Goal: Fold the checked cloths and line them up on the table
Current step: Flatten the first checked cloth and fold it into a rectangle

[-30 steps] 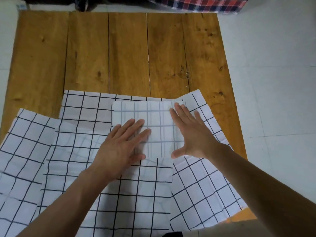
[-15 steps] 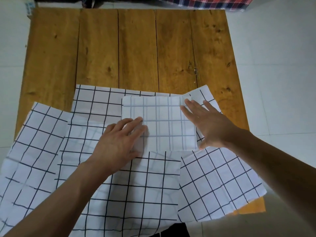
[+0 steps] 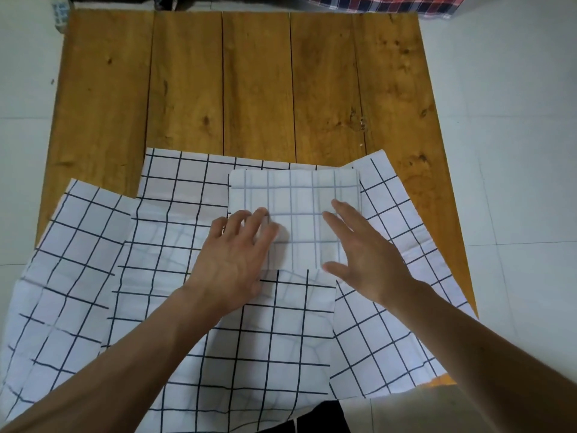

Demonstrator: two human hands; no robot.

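Note:
A small folded checked cloth [image 3: 296, 195], white with faint grey lines, lies as a neat square on top of spread cloths. My left hand [image 3: 237, 257] rests flat on its left lower corner, fingers slightly apart. My right hand [image 3: 365, 251] presses flat on its right lower part, fingers extended. Under it lie unfolded white cloths with black grid lines: one in the middle [image 3: 187, 195], one at the left [image 3: 62, 276], one at the right [image 3: 399, 207]. All sit on the near half of the wooden table [image 3: 256, 89].
The far half of the plank table shows bare wood. Pale tiled floor [image 3: 515, 120] surrounds the table. A red and blue plaid fabric [image 3: 390, 3] lies beyond the far edge. A small patterned object [image 3: 61, 10] sits at the far left corner.
My right hand has slid from the folded cloth's right edge inward and down onto its lower right part. My left hand stays on the left corner. The view has shifted slightly.

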